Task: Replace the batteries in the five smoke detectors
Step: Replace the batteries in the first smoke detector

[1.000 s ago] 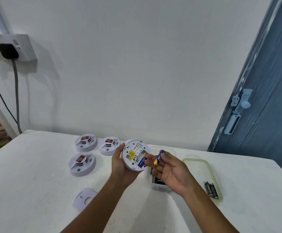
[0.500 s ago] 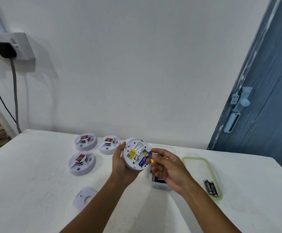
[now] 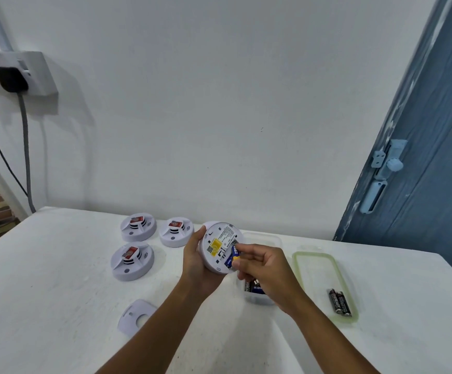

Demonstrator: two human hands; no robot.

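The left hand (image 3: 195, 261) grips a round white smoke detector (image 3: 220, 247) from its left edge, holding it above the table with the back side turned toward the camera; a yellow label sits near the middle of that back. The right hand (image 3: 266, 271) has its fingers curled in against the detector's lower right part, where its fingertips (image 3: 236, 263) pinch a blue battery (image 3: 232, 257) at the open battery bay. Just below and behind the right hand stands a clear plastic container (image 3: 262, 299) with more batteries showing through its wall. To its right lies a green-rimmed lid (image 3: 324, 284) with two black batteries (image 3: 339, 302) resting side by side on it. Left of the hands, three more smoke detectors (image 3: 133, 261) sit on the white table (image 3: 44, 279), faces up. A detached white mounting plate (image 3: 137, 315) lies flat near the left forearm
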